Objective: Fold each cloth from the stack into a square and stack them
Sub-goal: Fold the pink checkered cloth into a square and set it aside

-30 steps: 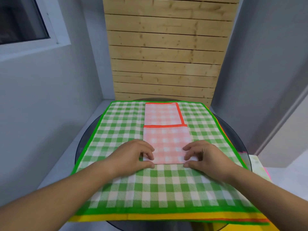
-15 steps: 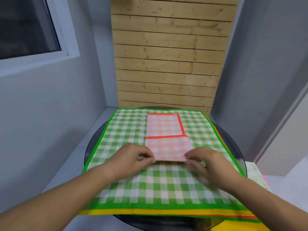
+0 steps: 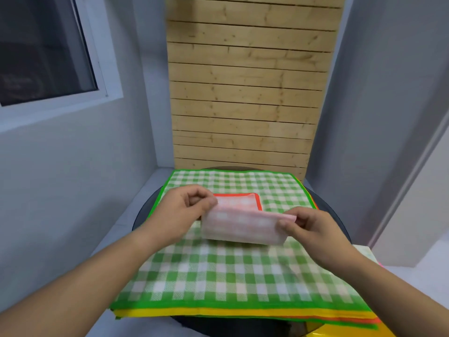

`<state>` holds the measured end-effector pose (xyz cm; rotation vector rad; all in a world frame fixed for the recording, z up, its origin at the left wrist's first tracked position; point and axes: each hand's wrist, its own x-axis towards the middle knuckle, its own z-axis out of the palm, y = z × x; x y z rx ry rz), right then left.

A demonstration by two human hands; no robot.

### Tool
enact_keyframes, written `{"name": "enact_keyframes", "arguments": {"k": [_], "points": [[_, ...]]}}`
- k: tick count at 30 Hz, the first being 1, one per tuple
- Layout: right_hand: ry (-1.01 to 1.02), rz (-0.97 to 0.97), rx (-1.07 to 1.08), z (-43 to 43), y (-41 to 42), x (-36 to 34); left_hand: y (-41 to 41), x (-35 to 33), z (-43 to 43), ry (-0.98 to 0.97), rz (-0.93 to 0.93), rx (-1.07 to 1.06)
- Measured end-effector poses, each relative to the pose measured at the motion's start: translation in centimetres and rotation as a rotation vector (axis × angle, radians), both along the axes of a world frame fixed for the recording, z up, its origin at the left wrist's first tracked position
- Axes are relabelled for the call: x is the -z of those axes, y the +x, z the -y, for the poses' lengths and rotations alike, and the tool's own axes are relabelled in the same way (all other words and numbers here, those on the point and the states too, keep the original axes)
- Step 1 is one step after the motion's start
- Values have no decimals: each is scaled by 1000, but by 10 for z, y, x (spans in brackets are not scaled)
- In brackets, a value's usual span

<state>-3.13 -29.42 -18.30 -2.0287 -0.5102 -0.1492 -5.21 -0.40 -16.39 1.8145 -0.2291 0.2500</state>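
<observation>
A pink checked cloth with an orange border [image 3: 240,222] lies partly folded on the stack of open cloths [image 3: 218,271], whose top one is green checked. My left hand [image 3: 184,210] pinches the cloth's near left corner and my right hand [image 3: 308,227] pinches its near right corner. Both corners are lifted and carried over the far half, so the cloth curls over itself. Yellow and orange edges of lower cloths show at the stack's front.
The stack covers a round dark table [image 3: 143,215] set in a corner. A wooden slat panel [image 3: 245,105] stands behind it, grey walls on both sides, a window [image 3: 43,52] at the left. Some folded cloth [image 3: 366,254] shows beyond the table's right edge.
Both hands have lifted the pink cloth's near edge and carried it away from me over the far half. The camera has tilted up.
</observation>
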Motion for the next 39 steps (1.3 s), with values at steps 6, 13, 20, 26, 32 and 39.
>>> {"name": "enact_keyframes", "arguments": {"k": [6, 13, 20, 26, 32, 39], "points": [[280, -176, 92, -32, 39, -15, 30, 9, -10, -146, -211, -55], [233, -389, 252, -49, 91, 23, 72, 58, -14, 25, -456, -144], [-301, -286, 154, -42, 101, 60, 79, 77, -3, 361, -427, -210], [-574, -93, 125, -43, 95, 73, 74, 75, 5, 573, -417, -217], [-498, -212, 161, -47, 94, 61, 75, 68, 18, 649, -454, -244], [-206, -467, 232, -47, 96, 43, 86, 60, 10, 444, -477, -305]]}}
